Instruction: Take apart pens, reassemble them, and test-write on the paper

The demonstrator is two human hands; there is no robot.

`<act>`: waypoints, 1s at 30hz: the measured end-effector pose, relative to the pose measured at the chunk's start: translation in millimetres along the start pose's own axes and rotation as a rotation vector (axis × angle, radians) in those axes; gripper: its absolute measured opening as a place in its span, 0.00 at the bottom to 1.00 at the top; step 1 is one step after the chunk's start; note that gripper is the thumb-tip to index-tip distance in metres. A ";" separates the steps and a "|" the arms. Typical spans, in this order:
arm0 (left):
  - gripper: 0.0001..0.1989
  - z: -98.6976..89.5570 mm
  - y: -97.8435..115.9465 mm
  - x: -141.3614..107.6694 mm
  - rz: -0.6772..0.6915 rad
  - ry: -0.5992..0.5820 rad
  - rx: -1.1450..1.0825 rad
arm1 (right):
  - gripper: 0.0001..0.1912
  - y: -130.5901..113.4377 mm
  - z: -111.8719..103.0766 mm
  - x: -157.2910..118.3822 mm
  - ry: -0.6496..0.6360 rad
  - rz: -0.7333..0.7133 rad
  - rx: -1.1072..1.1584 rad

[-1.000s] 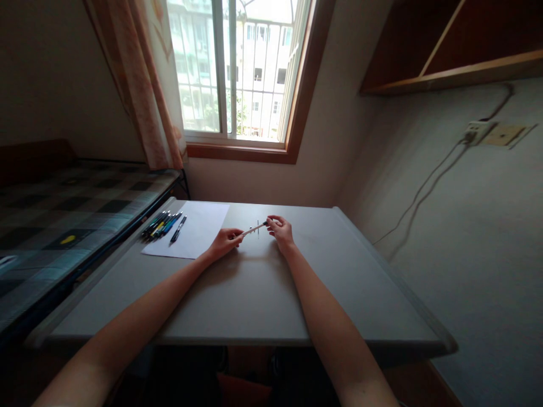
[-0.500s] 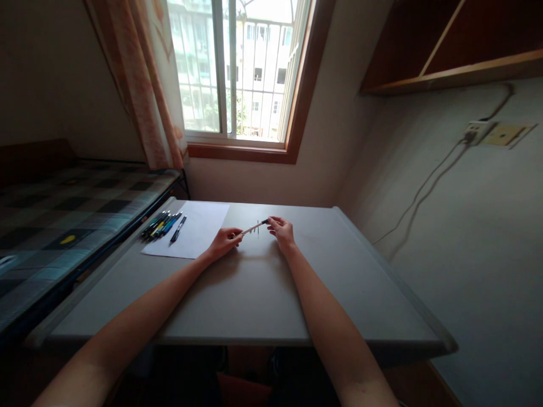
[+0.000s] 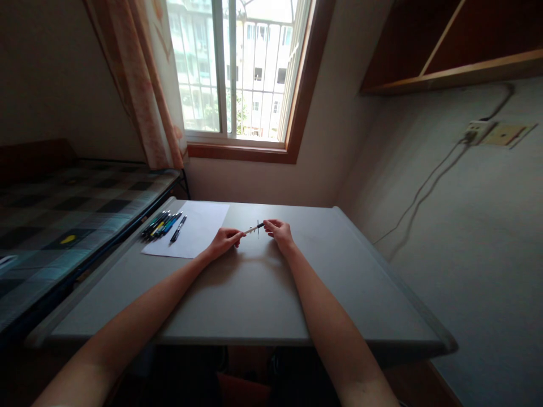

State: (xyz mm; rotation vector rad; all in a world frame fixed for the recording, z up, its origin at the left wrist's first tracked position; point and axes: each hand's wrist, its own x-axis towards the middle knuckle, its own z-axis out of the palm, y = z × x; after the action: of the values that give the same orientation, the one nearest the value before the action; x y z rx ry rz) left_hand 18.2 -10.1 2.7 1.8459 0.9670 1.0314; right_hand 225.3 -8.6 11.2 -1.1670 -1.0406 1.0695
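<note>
A slim pen (image 3: 253, 229) with a white body and a dark end spans the gap between my two hands above the table. My left hand (image 3: 225, 241) pinches its white end. At the dark end, my right hand (image 3: 279, 232) has thumb and fingertips closed on it. Small pieces and a thin upright dark line show on the table just behind the pen, too small to name. A white sheet of paper (image 3: 199, 226) lies to the left, bearing a dark pen (image 3: 178, 229) and a pile of several pens (image 3: 160, 225).
The grey table (image 3: 339, 282) has raised side edges. A checked bed (image 3: 85, 198) stands on the left, and a window with a curtain (image 3: 148, 102) is behind. On the right wall are a shelf (image 3: 458, 70) and a socket (image 3: 477, 131) with a hanging cable.
My right hand has shifted slightly left and down toward my left hand. Less of the pen's white body now shows between them, and more of the dark end is visible.
</note>
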 end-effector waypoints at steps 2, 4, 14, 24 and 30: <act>0.18 0.6 1.8 0.0 -0.006 0.001 0.005 | 0.21 -0.1 1.9 -1.8 -0.073 0.006 -0.020; 0.18 0.9 4.2 -0.3 -0.008 0.004 0.012 | 0.20 -0.7 4.0 -3.7 -0.111 0.012 -0.034; 0.18 0.8 7.3 -1.4 0.000 0.004 0.028 | 0.21 -1.3 4.1 -6.6 -0.182 0.088 0.056; 0.20 4.9 5.5 -2.0 -0.012 -0.014 -0.013 | 0.20 -3.8 11.7 -11.0 -0.240 0.025 -0.014; 0.21 3.6 3.0 1.1 -0.035 0.051 0.050 | 0.12 0.0 7.1 -4.3 -0.031 -0.142 -0.402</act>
State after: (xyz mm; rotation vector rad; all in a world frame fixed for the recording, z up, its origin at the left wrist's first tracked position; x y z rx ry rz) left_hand 22.5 -11.3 4.4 1.8442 1.0601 1.0470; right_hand 217.6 -11.6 11.7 -1.3730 -1.3841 0.7888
